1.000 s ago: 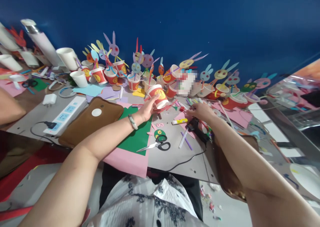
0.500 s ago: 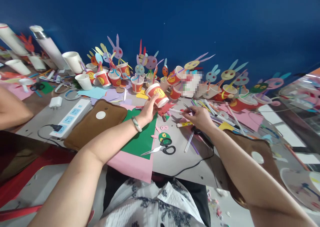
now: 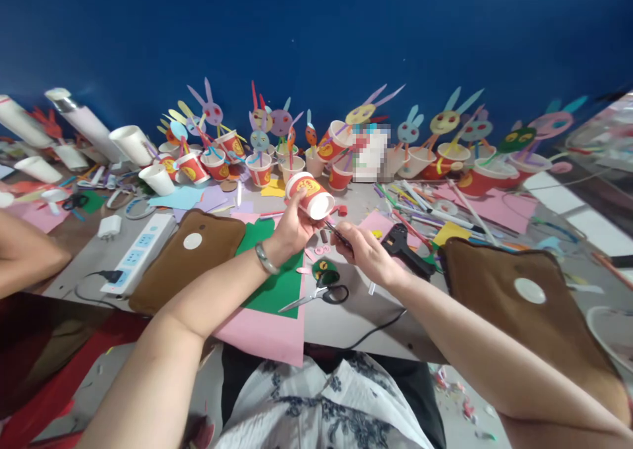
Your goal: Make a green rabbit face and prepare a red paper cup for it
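My left hand is wrapped round a red and white paper cup, which lies tilted with its white bottom facing me. Close to the cup's lower right side, my right hand pinches a thin dark pointed tool; its tip is near the cup's bottom edge. Below the hands lie a green paper face, small pink paper pieces and black-handled scissors. Green paper rests on pink paper beneath my left forearm.
Cups with paper rabbits line the blue wall. A black glue gun lies right of my right hand, beside scattered pens. Brown pads lie on both sides, a power strip at left. Another person's arm shows at far left.
My right hand has moved left with the tool, up to the cup. The cup is tipped so its bottom now faces me more. The glue gun has come into fuller view.
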